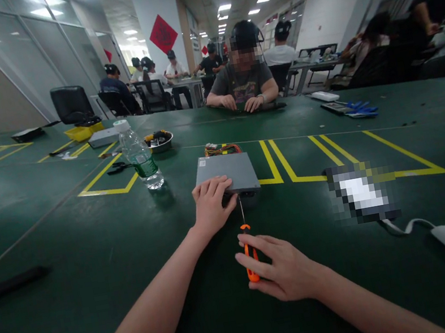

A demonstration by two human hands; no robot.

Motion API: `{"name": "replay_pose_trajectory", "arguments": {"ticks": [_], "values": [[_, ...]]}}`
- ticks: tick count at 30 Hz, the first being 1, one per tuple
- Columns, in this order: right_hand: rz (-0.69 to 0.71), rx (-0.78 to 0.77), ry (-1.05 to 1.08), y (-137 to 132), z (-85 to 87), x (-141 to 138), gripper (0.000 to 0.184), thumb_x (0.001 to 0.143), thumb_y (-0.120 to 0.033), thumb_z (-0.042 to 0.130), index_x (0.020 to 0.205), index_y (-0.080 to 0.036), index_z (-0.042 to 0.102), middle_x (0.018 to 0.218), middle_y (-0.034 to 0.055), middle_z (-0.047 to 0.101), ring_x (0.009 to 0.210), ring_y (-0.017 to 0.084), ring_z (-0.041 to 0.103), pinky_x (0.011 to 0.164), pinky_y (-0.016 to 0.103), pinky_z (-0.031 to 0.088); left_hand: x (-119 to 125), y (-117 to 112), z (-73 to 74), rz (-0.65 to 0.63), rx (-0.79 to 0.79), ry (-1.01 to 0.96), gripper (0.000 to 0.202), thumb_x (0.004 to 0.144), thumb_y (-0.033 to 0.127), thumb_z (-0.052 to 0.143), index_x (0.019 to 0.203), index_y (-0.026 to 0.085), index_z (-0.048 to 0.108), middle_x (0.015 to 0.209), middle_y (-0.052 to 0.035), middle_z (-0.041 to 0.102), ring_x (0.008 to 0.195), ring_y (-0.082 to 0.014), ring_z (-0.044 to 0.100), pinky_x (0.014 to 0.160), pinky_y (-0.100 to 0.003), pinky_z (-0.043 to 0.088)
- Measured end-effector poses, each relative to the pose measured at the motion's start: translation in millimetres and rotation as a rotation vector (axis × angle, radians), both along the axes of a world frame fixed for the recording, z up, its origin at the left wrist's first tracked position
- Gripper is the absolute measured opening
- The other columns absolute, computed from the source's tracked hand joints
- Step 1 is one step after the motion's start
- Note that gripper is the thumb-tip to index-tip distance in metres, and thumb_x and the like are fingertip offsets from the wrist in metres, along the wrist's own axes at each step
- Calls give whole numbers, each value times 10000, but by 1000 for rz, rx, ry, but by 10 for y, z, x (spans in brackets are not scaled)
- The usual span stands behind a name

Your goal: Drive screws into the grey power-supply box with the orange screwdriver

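Note:
A flat grey metal box with a bundle of coloured wires behind it, looking like a computer power supply [229, 168], lies on the green table. My left hand [214, 205] rests on its near left corner, fingers stretched flat over the top and thumb by the front edge. In my right hand [280, 262] is a screwdriver [251, 262] with an orange and black handle, held between fingers and thumb. Its thin shaft points away from me, and the tip reaches the front side of the power supply. Whether the tip sits in a screw is too small to tell.
Left of the power supply stands a water bottle [140, 158], with a metal bowl [160, 141] of tools behind it. Yellow tape [306, 178] marks the table [67, 240]. A blurred phone-like device [360, 194] with a cable lies right. Across the table sits a person [244, 71].

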State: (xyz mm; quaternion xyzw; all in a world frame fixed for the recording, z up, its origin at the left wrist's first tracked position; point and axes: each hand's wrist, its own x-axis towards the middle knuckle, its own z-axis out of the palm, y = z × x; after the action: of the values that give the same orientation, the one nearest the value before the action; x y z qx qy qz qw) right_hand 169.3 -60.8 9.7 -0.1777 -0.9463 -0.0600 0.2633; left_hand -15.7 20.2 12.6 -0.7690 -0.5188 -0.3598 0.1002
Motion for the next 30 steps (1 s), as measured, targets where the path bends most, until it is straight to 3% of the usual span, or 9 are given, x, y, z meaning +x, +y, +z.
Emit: {"name": "replay_pose_trajectory", "arguments": {"ticks": [6, 9, 14, 20, 24, 30], "values": [[1, 114, 112, 0, -51, -77, 259, 852, -368, 503, 970, -138, 528, 1034, 175, 625, 860, 193, 628, 716, 325, 521, 11, -17, 20, -1, 0, -8, 264, 812, 310, 549, 1071, 257, 553, 1176, -21, 589, 1121, -215, 470, 904, -389, 294], [-19, 56, 155, -7, -65, -80, 300, 851, -380, 489, 990, -115, 503, 1058, 195, 613, 922, 209, 616, 758, 338, 523, 7, -16, 20, -5, 5, -8, 265, 811, 309, 555, 1071, 257, 554, 1177, -22, 589, 1117, -213, 472, 908, -389, 296], [-15, -6, 4, -32, 7, -102, 363, 870, -358, 439, 1153, -134, 481, 1142, 203, 567, 1032, 239, 573, 784, 363, 518, 6, -7, 8, -9, 19, -14, 261, 812, 312, 554, 1067, 256, 551, 1170, -14, 594, 1113, -208, 479, 909, -390, 293], [-7, 108, 161, -9, -70, -126, 293, 850, -365, 501, 1006, -117, 505, 1034, 202, 620, 960, 221, 605, 746, 334, 524, 14, 5, -1, -5, 31, -12, 259, 812, 310, 548, 1065, 254, 551, 1170, -25, 597, 1110, -216, 482, 901, -399, 289], [10, 117, 145, -4, -63, -36, 295, 864, -330, 472, 1054, -104, 462, 1068, 208, 613, 941, 201, 614, 773, 327, 517, 16, 2, 4, 4, 27, -11, 266, 799, 298, 564, 1063, 261, 555, 1166, -26, 598, 1110, -221, 483, 896, -397, 300], [68, 161, 51, -35, 15, 261, 269, 826, -322, 527, 995, -114, 506, 1045, 197, 632, 846, 195, 633, 752, 309, 522, 4, 6, -4, 2, 14, -11, 282, 796, 302, 565, 1075, 262, 555, 1170, -29, 592, 1114, -225, 482, 895, -398, 305]]}}
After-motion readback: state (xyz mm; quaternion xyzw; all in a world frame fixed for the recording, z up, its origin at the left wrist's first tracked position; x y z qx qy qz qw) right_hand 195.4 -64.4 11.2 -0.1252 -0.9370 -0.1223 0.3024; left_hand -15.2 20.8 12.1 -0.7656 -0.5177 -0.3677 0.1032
